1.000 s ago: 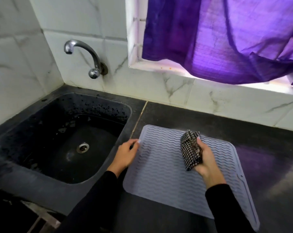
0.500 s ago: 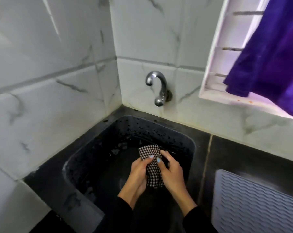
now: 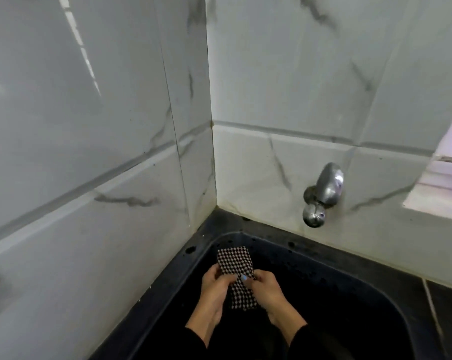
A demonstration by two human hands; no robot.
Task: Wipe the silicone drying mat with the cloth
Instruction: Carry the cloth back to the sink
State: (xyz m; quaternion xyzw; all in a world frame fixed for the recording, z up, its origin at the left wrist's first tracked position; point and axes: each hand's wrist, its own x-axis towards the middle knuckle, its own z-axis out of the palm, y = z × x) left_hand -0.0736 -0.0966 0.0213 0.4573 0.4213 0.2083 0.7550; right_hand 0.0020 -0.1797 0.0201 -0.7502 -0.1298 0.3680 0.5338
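White marble-pattern wall tiles (image 3: 90,157) on two sides, meeting in a corner. Below, black sink (image 3: 331,258), deep and dark inside. Metal tap (image 3: 323,194) on the back wall, above the sink's far edge. Over the basin, near its left wall, both hands close together. Left hand (image 3: 216,284) with fingers curled, gripping the left edge of the folded checkered cloth (image 3: 236,261). Right hand (image 3: 267,285) likewise curled, pinching the right edge, one painted nail visible. Upper part of the cloth standing free above the fingers, lower part hanging between the wrists. Drying mat out of view.
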